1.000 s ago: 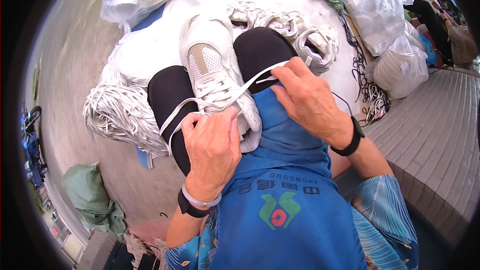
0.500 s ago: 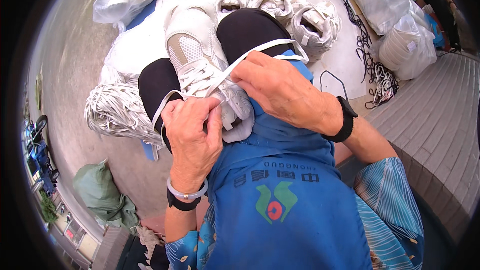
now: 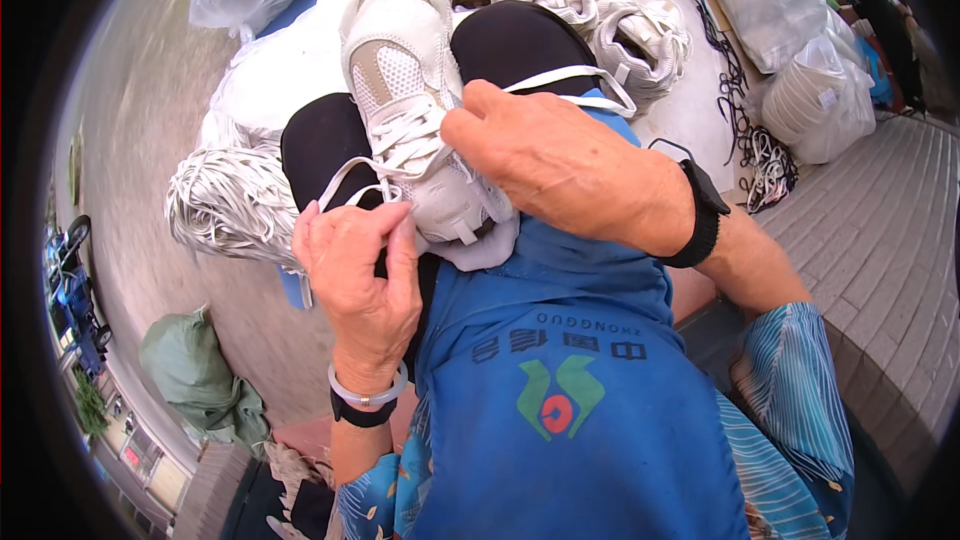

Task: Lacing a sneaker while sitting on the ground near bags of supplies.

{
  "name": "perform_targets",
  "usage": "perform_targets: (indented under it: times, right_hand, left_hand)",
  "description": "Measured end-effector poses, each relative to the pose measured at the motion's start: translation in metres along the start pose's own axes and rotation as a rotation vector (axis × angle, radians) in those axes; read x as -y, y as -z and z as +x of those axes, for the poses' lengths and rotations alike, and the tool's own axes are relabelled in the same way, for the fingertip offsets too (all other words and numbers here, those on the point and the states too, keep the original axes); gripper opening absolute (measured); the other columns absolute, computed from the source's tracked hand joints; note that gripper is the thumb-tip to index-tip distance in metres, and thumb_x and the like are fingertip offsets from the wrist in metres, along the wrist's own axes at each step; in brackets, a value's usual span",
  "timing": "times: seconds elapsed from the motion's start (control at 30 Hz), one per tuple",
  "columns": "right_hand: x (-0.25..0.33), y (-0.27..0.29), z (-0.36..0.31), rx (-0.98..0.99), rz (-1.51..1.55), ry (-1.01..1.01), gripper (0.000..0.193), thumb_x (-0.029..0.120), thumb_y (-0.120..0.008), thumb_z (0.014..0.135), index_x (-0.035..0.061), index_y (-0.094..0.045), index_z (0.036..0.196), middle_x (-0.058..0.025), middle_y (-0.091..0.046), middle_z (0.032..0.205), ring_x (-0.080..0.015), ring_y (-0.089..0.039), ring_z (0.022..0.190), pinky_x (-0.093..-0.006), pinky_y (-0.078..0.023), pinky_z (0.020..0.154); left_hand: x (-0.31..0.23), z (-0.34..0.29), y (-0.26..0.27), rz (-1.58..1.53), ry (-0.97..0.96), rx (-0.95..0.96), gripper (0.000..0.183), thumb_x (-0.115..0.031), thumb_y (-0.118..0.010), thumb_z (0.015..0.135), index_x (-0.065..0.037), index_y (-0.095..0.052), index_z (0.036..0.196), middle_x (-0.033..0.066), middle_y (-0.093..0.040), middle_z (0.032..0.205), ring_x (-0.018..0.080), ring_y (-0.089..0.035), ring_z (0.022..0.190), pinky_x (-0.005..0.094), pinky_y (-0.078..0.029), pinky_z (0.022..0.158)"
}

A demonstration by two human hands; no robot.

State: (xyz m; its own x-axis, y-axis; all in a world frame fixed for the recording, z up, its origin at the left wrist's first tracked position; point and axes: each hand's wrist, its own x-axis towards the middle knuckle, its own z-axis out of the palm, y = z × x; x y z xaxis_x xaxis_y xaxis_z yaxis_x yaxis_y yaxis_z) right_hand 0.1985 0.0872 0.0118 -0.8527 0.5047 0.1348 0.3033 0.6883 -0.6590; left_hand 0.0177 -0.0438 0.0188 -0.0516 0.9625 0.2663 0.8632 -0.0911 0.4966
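A white and beige sneaker [image 3: 400,70] rests across my lap, toe pointing away, with a white lace [image 3: 408,140] crossing its tongue. My left hand [image 3: 362,260] is beside the shoe's left edge, thumb and forefinger pinched at a loop of this lace. Over the right side of the shoe, my right hand [image 3: 575,165] is closed, fingers curled down and their tips partly hidden. From behind that hand a length of lace trails right over my dark-covered right knee [image 3: 520,45]. A blue apron [image 3: 560,330] covers my lap.
Several white sneakers [image 3: 640,45] stand on the white surface beyond my knees. To the left lies a thick bundle of white laces [image 3: 230,205]. Dark laces [image 3: 735,100] hang at the right near clear plastic bags [image 3: 760,0]. A green sack [image 3: 195,365] sits on the ground at lower left.
Both hands have moved apart slightly: the left down and left, the right slightly right. The lace strand that stretched between them over the shoe is no longer visible there.
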Motion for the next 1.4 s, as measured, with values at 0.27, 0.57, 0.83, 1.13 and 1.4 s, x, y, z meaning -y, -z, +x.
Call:
perform_targets:
  times: [0.27, 0.57, 0.83, 1.13, 1.4]
  right_hand:
    - [-0.002, -0.014, -0.011, -0.128, 0.195, -0.267, 0.030, 0.009, -0.070, 0.086, 0.0002, -0.055, 0.110, -0.0183, -0.061, 0.106, -0.0352, -0.063, 0.091, -0.0387, -0.052, 0.071]
    - [0.035, -0.034, -0.019, -0.201, -0.149, -0.231, 0.039, 0.005, -0.068, 0.080, -0.0047, -0.050, 0.113, -0.0202, -0.052, 0.104, -0.0372, -0.058, 0.094, -0.0404, -0.052, 0.078]
    - [0.019, -0.036, -0.025, -0.287, 0.017, -0.193, 0.034, -0.002, -0.059, 0.076, -0.0020, -0.051, 0.109, -0.0190, -0.052, 0.090, -0.0374, -0.060, 0.084, -0.0415, -0.052, 0.073]
    - [0.036, -0.024, -0.006, -0.082, -0.524, -0.058, 0.030, 0.006, -0.061, 0.074, 0.0039, -0.056, 0.103, -0.0104, -0.054, 0.092, -0.0258, -0.059, 0.080, -0.0362, -0.049, 0.067]
    - [0.041, -0.011, 0.004, -0.026, -0.233, 0.097, 0.012, 0.007, -0.064, 0.077, 0.0029, -0.058, 0.086, -0.0098, -0.051, 0.084, -0.0276, -0.055, 0.076, -0.0378, -0.045, 0.066]
  left_hand:
    - [0.000, -0.010, -0.007, -0.144, 0.055, -0.069, 0.022, 0.002, -0.064, 0.085, -0.007, -0.068, 0.105, 0.0020, -0.059, 0.078, 0.0210, -0.056, 0.077, 0.0447, -0.038, 0.101]
    - [0.001, -0.009, -0.012, -0.087, 0.041, -0.095, 0.020, -0.001, -0.066, 0.086, -0.007, -0.067, 0.105, 0.0035, -0.062, 0.082, 0.0226, -0.058, 0.081, 0.0459, -0.039, 0.098]
    - [0.004, -0.008, -0.008, -0.011, 0.023, -0.113, 0.016, -0.004, -0.072, 0.083, -0.007, -0.066, 0.097, 0.0039, -0.062, 0.083, 0.0233, -0.058, 0.082, 0.0452, -0.039, 0.098]
    - [-0.002, -0.030, -0.008, -0.170, 0.032, -0.112, 0.014, -0.002, -0.070, 0.082, -0.006, -0.067, 0.095, 0.0045, -0.061, 0.080, 0.0238, -0.058, 0.080, 0.0473, -0.041, 0.095]
    - [-0.009, -0.031, 0.000, -0.240, -0.014, -0.223, 0.016, 0.002, -0.071, 0.078, -0.004, -0.065, 0.092, 0.0056, -0.064, 0.082, 0.0248, -0.060, 0.081, 0.0442, -0.043, 0.091]
